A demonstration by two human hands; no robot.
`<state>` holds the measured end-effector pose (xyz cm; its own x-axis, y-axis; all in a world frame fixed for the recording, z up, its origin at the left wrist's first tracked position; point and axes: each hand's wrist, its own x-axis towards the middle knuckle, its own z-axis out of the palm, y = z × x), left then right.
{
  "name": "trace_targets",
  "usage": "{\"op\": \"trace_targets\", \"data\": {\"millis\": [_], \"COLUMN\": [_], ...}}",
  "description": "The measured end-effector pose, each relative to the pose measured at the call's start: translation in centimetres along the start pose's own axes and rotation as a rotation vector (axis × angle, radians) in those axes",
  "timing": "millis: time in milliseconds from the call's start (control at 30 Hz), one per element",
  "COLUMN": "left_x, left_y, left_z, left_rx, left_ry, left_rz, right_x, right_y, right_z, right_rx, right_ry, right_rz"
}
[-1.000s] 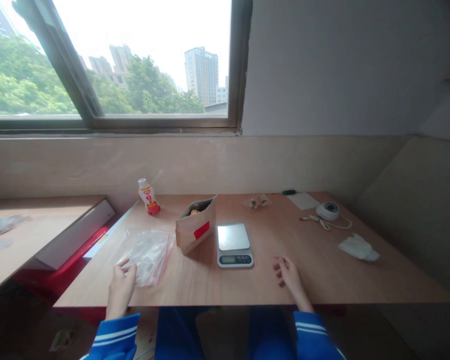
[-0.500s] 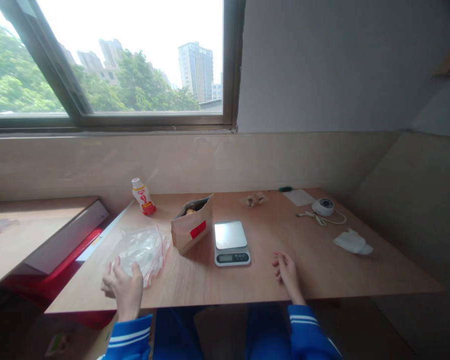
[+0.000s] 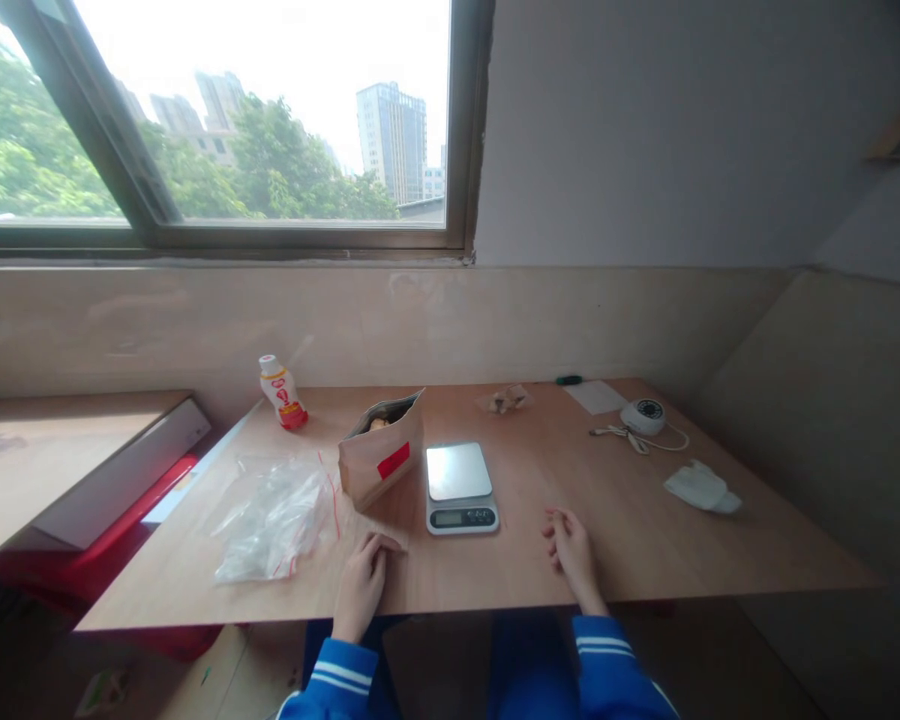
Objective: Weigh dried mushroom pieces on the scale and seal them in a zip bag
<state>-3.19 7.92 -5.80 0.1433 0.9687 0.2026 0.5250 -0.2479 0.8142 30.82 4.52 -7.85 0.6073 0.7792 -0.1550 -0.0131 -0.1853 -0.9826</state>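
My left hand (image 3: 364, 578) rests on the table near its front edge, empty, with relaxed fingers pointing right. It lies between the crumpled clear zip bags (image 3: 274, 520) and the kitchen scale (image 3: 461, 487), just in front of the brown paper pouch (image 3: 379, 460). That pouch stands upright with its top open, a red label on its front and something light brown inside. My right hand (image 3: 570, 552) lies on its side to the right of the scale, fingers loosely bent and apart, holding nothing. The scale has a silver plate, bare on top, and a small display.
A red-and-white drink bottle (image 3: 283, 393) stands at the back left. Behind the scale lies a small clear packet (image 3: 507, 399) with brown pieces. At the right are a white dome camera (image 3: 643, 416) with cable, a white paper sheet (image 3: 595, 397), a green-handled tool (image 3: 568, 380) and a crumpled white tissue (image 3: 701, 487).
My left hand has moved right, from over the clear bags to the table in front of the paper pouch. The bags lie slightly differently. My right hand stays put.
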Motion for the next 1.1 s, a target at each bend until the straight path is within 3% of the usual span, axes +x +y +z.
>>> {"op": "trace_targets", "data": {"millis": [1100], "left_x": [-0.4], "left_y": [0.4], "left_z": [0.0], "left_rx": [0.057], "left_ry": [0.000], "left_rz": [0.010], "right_x": [0.0], "right_y": [0.7], "right_z": [0.3], "right_rx": [-0.190], "right_ry": [0.062], "right_rz": [-0.087]}}
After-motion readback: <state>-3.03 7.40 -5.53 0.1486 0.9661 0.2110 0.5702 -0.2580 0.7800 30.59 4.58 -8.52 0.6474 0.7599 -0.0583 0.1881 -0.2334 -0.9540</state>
